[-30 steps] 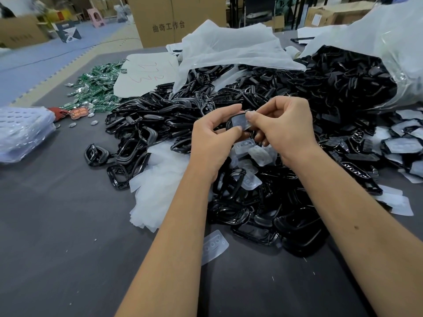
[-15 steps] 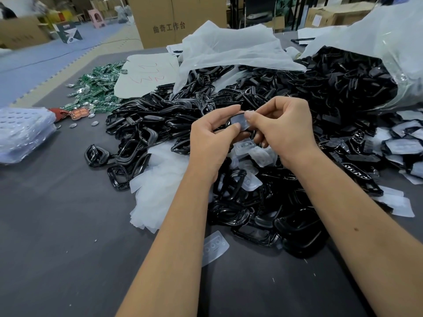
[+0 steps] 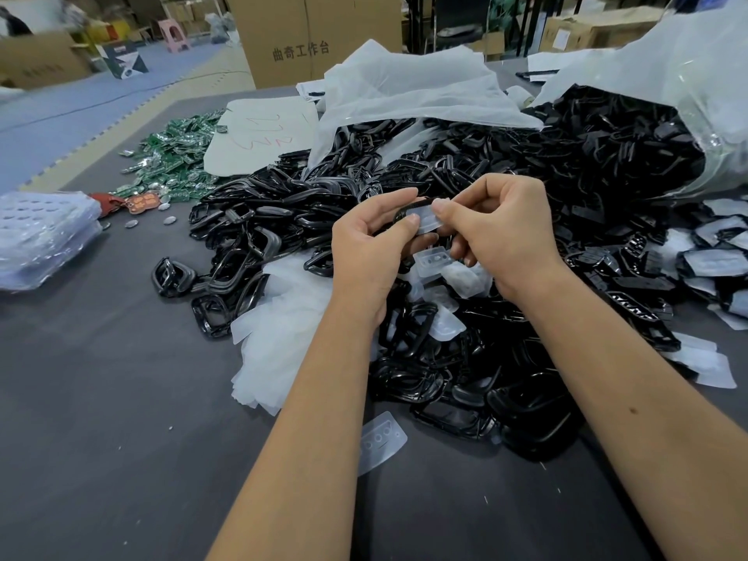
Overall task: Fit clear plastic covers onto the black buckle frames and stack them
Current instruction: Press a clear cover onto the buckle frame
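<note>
Above a big heap of black buckle frames point(image 3: 465, 188), both hands hold one black frame point(image 3: 404, 210) with a clear plastic cover point(image 3: 425, 220) lying on its face. My left hand point(image 3: 370, 244) grips the frame's left side, thumb on the cover. My right hand point(image 3: 502, 236) pinches the cover's right end against the frame. Loose clear covers point(image 3: 435, 263) lie just under the hands, and one more cover point(image 3: 380, 441) rests on the grey table point(image 3: 101, 419) near my left forearm. Frames with covers fitted point(image 3: 716, 263) lie at the right.
A white sheet pile point(image 3: 283, 334) lies left of my left forearm. A clear bag point(image 3: 696, 74) spills frames at the right. Green circuit pieces point(image 3: 174, 155), a white card point(image 3: 259, 135) and a stack of clear trays point(image 3: 40, 232) sit at the left. Cardboard boxes point(image 3: 315, 38) stand behind.
The hands stay almost in place; the cover has shifted slightly on the frame between the fingers. The pile has not moved.
</note>
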The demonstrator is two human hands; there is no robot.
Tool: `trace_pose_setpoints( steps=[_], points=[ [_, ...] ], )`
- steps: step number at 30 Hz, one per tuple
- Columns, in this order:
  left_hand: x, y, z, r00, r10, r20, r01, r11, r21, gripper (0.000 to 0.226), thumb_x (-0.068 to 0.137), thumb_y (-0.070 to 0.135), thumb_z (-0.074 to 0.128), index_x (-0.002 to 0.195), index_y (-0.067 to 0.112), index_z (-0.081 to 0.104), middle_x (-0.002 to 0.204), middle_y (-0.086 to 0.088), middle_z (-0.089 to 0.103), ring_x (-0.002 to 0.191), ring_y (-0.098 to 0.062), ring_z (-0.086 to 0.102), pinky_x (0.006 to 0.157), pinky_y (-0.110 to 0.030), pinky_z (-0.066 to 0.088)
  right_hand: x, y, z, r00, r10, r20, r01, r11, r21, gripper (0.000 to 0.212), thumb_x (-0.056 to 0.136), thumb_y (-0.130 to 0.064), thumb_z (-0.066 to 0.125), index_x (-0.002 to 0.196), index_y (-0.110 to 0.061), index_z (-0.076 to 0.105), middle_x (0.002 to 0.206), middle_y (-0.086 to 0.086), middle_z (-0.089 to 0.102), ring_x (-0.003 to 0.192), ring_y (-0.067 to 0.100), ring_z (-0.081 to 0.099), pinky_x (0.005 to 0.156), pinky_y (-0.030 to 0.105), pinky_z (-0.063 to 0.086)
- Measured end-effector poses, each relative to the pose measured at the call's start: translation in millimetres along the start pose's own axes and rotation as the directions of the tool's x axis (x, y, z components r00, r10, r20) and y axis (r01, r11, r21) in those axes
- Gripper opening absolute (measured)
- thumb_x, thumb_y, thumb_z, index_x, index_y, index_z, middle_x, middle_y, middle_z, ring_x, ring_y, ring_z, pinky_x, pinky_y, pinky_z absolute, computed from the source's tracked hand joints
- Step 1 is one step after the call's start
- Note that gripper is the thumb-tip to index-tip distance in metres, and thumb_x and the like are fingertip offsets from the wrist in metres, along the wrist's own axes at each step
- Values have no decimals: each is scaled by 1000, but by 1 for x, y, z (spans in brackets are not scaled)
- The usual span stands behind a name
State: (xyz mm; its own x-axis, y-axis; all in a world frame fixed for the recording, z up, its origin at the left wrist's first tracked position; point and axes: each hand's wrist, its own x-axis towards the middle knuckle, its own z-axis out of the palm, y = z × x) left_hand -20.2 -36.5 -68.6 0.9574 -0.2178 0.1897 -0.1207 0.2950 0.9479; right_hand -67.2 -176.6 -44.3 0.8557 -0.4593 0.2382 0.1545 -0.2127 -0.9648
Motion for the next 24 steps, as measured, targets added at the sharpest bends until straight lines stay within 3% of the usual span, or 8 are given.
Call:
trace_pose_setpoints(
  steps=[5, 15, 24],
  points=[
    [-1, 0, 0, 1000, 10, -4, -10, 999, 32, 30, 88, -6, 65, 112, 8, 76, 108, -19, 76, 103, -37, 74, 93, -50, 61, 0, -2, 0, 999, 33, 39, -35, 998, 49, 22, 89, -8, 81, 75, -5, 64, 59, 8, 71, 38, 14, 57, 36, 23, 40],
    [-4, 2, 2, 998, 60, 25, -62, 992, 107, 28, 92, -9, 65, 113, 6, 76, 107, -13, 77, 94, -24, 77, 84, -38, 63, 1, 0, -2, 994, 109, 15, -110, 985, 135, 20, 89, -9, 81, 78, -6, 65, 63, 7, 72, 41, 12, 58, 37, 22, 41],
    [-4, 1, 2, 994, 105, 29, -109, 976, 186, 29, 91, -4, 64, 114, 9, 76, 105, -10, 78, 92, -28, 77, 90, -53, 62, 1, -1, 0, 991, 131, 37, -135, 977, 166, 19, 89, -8, 80, 78, -5, 65, 63, 8, 72, 41, 13, 59, 38, 21, 41]
  ],
)
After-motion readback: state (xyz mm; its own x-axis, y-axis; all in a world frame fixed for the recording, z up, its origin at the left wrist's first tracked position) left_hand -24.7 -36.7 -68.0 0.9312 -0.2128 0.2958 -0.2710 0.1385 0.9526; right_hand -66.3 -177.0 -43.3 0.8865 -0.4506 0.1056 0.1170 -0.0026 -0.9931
